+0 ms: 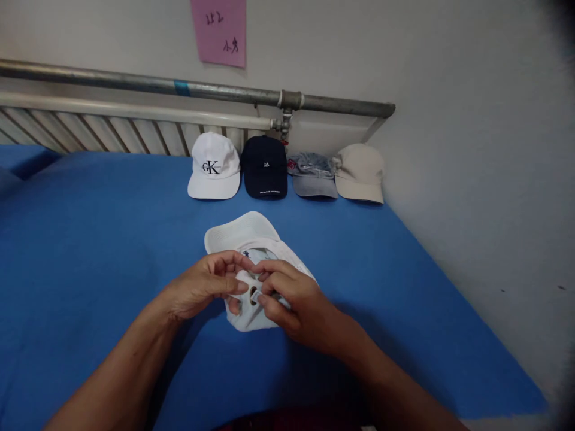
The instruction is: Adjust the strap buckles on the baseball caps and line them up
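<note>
Blue cloth (pixel 112 251) is covering a broad flat surface, and behind the navy cap (pixel 264 170) a white radiator (pixel 103 134) and a metal pipe (pixel 135 82) are running along the wall (pixel 471 149). Above that cap, to its left, a pink note (pixel 222 33) is hanging. Just left of the navy cap a white cap with black lettering (pixel 214 167) is resting; to its right a grey-blue cap (pixel 314 176) and then a beige cap (pixel 360 170) are completing the row.

By the look of things, the work is going on midway: four caps are already sitting lined up, brims facing the person, while a fifth, the pale cap (pixel 254 230), is lying in front of the navy cap, nearer the person and outside the row. At its back, a small tab (pixel 256 296) is poking out by a dark-rimmed opening (pixel 253 292), so the closure is looking unsettled; whether it is being fastened or loosened cannot be told.

Whitish with a faint blue cast, the pale cap is pointing its curved, stitched brim away toward the row and showing a small dark mark beyond the fingertips.

Both hands are working close together: the left hand (pixel 197 287) is gripping fabric beside the opening, and the right hand (pixel 291 293) is pinching the tab.
</note>
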Demonstrator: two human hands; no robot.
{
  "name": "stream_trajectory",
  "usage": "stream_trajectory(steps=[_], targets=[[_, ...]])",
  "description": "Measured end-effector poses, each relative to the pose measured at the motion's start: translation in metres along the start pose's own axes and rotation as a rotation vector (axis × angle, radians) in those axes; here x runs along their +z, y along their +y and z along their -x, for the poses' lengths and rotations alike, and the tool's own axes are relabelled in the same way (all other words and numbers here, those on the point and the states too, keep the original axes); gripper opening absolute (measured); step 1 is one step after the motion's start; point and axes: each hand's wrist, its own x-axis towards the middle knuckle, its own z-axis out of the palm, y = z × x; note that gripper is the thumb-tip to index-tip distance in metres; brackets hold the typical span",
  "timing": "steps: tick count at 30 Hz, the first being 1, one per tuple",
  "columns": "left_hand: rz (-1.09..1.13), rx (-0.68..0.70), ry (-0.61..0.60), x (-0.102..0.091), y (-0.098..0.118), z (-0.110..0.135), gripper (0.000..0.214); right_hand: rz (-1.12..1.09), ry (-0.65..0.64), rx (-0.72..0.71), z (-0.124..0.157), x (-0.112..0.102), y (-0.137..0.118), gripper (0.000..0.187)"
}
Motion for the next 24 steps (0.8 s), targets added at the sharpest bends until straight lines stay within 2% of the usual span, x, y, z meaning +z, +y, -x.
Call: stream_trajectory(steps=[4,13,24], targets=[[0.019,0.009,0.024,0.003,-0.002,-0.001,0.031,0.041,0.079,-0.015,0.001,0.004,0.003,0.012],[-0.033,-0.005,0.041,0.01,-0.001,-0.001,0.03,0.06,0.019,0.004,0.0,0.001,0.004,0.015],[-0.08,0.018,0.035,0.015,-0.004,-0.001,0.029,0.282,-0.007,-0.023,-0.001,0.007,-0.003,0.014]])
